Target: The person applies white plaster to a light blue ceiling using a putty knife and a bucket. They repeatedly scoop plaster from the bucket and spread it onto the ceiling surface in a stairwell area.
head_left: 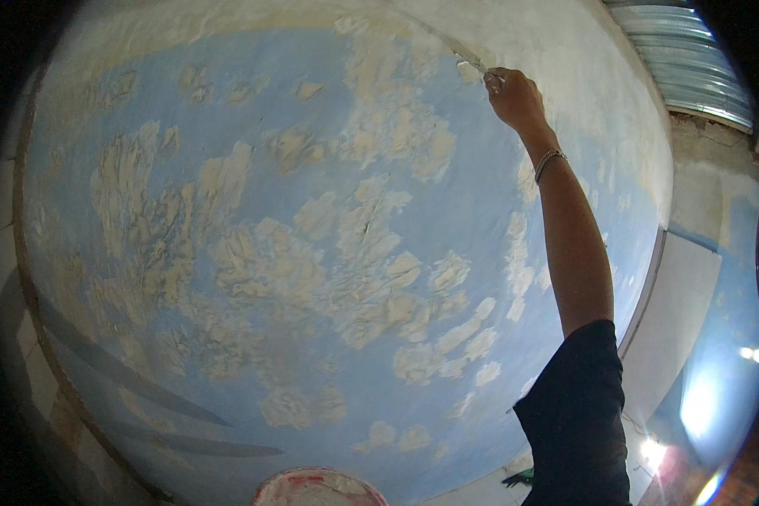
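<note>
Head view, looking up: a light blue wall (253, 76) fills almost the whole picture, bulging outward because of the wide lens. Pale cream patches (354, 278) of filler or scraped plaster are scattered over the blue, thickest across the middle and thinning toward the bottom. Along the top the surface turns a plain off-white.

My right arm rises from the lower right, with a dark sleeve (578, 422) covering the upper part and the forearm bare. A thin bracelet (550, 160) sits at the wrist. My right hand (514, 97) is high up, near the top of the picture, and its fingers (499, 83) are curled tight around the handle of a small scraper (472, 66). The pale blade points up and to the left from the fist and lies against the wall, just where the blue meets the off-white band. I cannot tell exactly how much of the blade touches the surface.

My left hand is not in the picture.

At the bottom edge, a little left of centre, the rounded rim of a bucket (316, 487) shows, whitish with red smears. At the upper right corner there is corrugated metal roofing (691, 59). Further right, a second wall (734, 253) in blue and white stands at an angle, with bright light spots (755, 354) low beside it.
</note>
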Demonstrator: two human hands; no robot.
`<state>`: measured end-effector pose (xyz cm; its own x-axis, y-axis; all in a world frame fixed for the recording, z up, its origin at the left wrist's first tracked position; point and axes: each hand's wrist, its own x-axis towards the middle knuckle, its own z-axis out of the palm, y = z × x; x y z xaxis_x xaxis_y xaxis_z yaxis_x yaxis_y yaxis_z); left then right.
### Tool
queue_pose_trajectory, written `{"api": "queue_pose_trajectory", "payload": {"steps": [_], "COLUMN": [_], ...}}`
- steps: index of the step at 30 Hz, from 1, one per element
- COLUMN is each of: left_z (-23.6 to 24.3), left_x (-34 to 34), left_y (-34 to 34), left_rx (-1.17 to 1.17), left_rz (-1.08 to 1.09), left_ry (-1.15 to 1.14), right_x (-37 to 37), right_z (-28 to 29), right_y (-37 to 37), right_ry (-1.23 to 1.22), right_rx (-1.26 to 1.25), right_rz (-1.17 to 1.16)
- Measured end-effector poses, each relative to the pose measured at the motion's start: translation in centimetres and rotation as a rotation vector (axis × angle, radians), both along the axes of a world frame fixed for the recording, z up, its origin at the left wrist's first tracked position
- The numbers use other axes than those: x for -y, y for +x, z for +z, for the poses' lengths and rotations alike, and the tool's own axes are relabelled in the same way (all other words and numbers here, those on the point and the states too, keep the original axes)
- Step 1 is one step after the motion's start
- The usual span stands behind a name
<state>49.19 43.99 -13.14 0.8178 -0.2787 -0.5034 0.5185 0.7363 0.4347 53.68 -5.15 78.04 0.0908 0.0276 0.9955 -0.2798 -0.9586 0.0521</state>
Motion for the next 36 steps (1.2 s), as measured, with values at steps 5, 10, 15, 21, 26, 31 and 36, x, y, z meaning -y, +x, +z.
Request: {"api": "queue_pose_trajectory", "payload": {"steps": [5, 10, 15, 21, 26, 31, 36], "left_z": [6.6, 12.1, 13.9, 15.2, 16.7, 16.8, 15.1], "left_x": [-0.3, -0.4, 0.2, 1.0, 1.3, 1.3, 2.0], "left_y": [1.0, 2.1, 1.7, 0.5, 0.0, 1.1, 1.7], "left_rx": [0.083, 0.133, 0.137, 0.111, 0.115, 0.175, 0.07], "left_rz": [0.008, 0.002, 0.004, 0.049, 0.071, 0.032, 0.17], "left_ry": [0.087, 0.116, 0.136, 0.204, 0.149, 0.134, 0.246], "right_x": [-0.5, 0.7, 1.3, 0.9, 1.6, 2.0, 2.5], "right_z": [-4.8, -4.6, -4.6, -13.9, -6.7, -3.6, -8.6], "right_y": [-1.4, -4.0, 1.9, 2.2, -2.0, 0.2, -2.2], "right_ry": [0.053, -0.002, 0.004, 0.202, -0.007, 0.076, 0.098], "right_rx": [-0.162, -0.098, 0.056, -0.092, 0.103, 0.004, -0.128], "right_rz": [-0.124, 0.001, -0.031, -0.028, -0.014, -0.079, -0.048]}}
